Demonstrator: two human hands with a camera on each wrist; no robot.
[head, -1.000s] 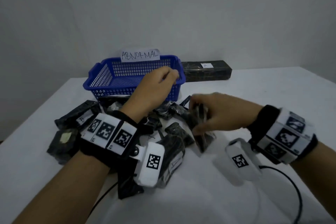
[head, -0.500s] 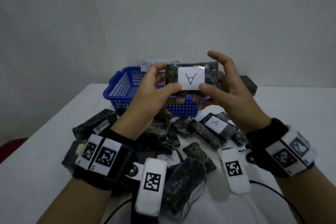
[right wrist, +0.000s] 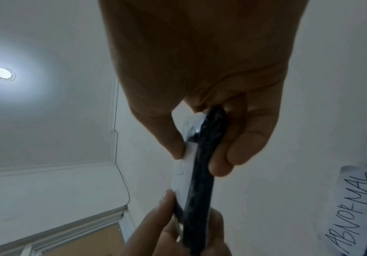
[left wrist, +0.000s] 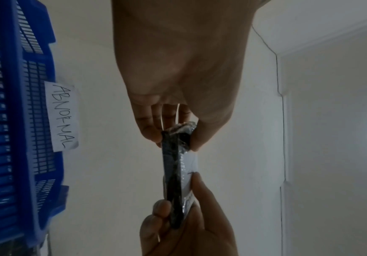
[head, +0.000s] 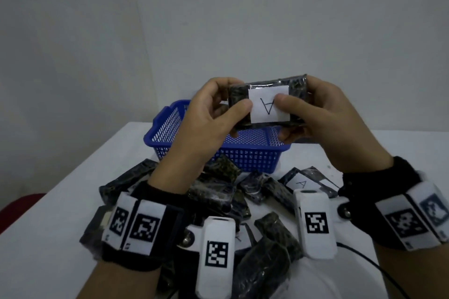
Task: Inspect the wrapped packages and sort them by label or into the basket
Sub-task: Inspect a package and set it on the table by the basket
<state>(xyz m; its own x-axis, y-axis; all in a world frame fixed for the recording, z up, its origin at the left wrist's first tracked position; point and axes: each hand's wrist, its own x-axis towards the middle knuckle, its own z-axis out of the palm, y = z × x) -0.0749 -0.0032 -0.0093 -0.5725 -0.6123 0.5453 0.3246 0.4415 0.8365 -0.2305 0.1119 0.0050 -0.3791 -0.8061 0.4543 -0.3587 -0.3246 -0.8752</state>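
Both hands hold up one dark wrapped package (head: 268, 102) above the blue basket (head: 170, 128). Its white label shows an upside-down "A". My left hand (head: 213, 114) pinches its left end, thumb on the front face. My right hand (head: 315, 109) pinches the right end, thumb on the label. The left wrist view shows the package (left wrist: 174, 180) edge-on between both hands, as does the right wrist view, where the package (right wrist: 202, 181) is a thin dark slab. A pile of wrapped packages (head: 218, 192) lies on the white table (head: 48, 238) below my wrists.
The basket carries a paper sign reading "ABNORMAL" (left wrist: 63, 116). One package in the pile (head: 301, 183) shows an "A" label. A black cable (head: 379, 267) trails off the right wrist. A red object (head: 17, 209) sits past the table's left edge.
A second ago both hands were down in the pile; they lifted one package up in front of the basket. Since half a second ago my fingers have closed more tightly round its ends.
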